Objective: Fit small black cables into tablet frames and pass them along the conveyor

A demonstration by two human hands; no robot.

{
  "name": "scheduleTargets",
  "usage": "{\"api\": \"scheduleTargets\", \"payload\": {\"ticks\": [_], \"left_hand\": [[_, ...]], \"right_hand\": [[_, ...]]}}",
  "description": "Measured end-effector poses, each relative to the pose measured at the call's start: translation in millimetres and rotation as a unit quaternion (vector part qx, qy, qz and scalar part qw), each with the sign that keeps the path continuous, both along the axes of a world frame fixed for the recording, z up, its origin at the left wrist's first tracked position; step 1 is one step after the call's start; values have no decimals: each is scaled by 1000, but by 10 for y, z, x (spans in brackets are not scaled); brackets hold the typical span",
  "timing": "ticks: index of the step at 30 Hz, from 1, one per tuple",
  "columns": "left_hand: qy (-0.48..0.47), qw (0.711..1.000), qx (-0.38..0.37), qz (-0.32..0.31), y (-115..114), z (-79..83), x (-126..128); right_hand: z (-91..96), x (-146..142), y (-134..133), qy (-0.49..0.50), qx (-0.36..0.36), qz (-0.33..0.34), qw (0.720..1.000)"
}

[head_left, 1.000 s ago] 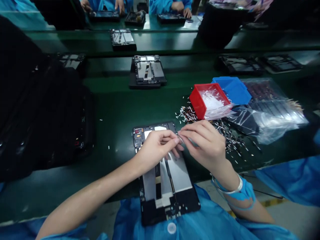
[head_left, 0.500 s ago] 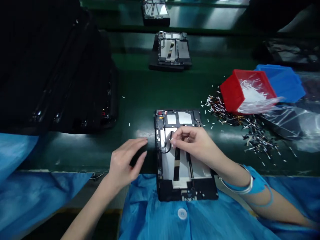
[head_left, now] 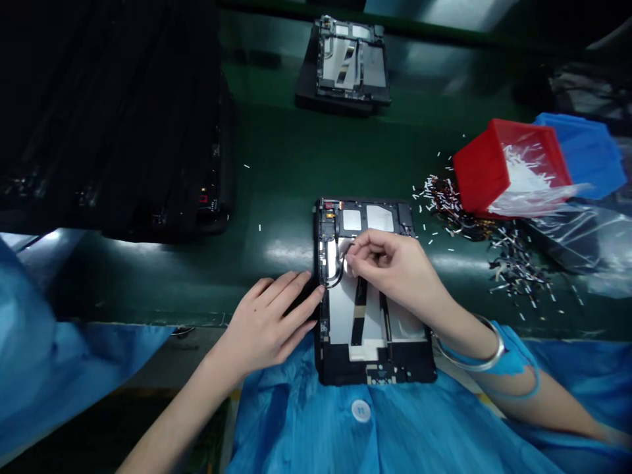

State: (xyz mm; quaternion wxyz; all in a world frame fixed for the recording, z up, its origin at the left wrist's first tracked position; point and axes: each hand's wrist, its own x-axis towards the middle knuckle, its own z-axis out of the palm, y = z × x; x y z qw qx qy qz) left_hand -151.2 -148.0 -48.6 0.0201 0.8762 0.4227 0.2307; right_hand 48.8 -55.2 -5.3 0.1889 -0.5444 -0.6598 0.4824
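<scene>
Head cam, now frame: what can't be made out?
Head view only.
What the right hand pinches: too small, covered by its fingertips.
Left edge of the opened tablet: under the left hand's fingers.
Contents of the red bin: blurred by clear plastic film.
The dark stack, upper left: too dark to identify.

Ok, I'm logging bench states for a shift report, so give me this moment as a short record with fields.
Left hand: flat, fingertips against the opened tablet's left edge
Right hand: fingertips pinched over the black cable loop inside the tablet
Right of tablet: red bin, blue bin, scattered small parts
Far side: second opened tablet
</scene>
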Motion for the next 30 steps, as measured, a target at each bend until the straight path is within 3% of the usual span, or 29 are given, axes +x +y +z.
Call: {"api": "scheduleTargets", "payload": {"ticks": [7,12,18,23,30], "left_hand": [[3,1000,1,26,32,59,61],[-15,1000,18,10,30,80,98],[38,999,9,-5,84,84,116],[48,998,6,-38,123,87,100],[59,994,-29,-90,190,98,87]], "right_hand": [[94,73,217,-38,-14,55,998],[167,65,380,-100,-19,78,992],[114,-11,478,-110,6,136,985],[54,-2,469,-79,16,132,988],[62,-32,429,-126,34,99,987]]}}
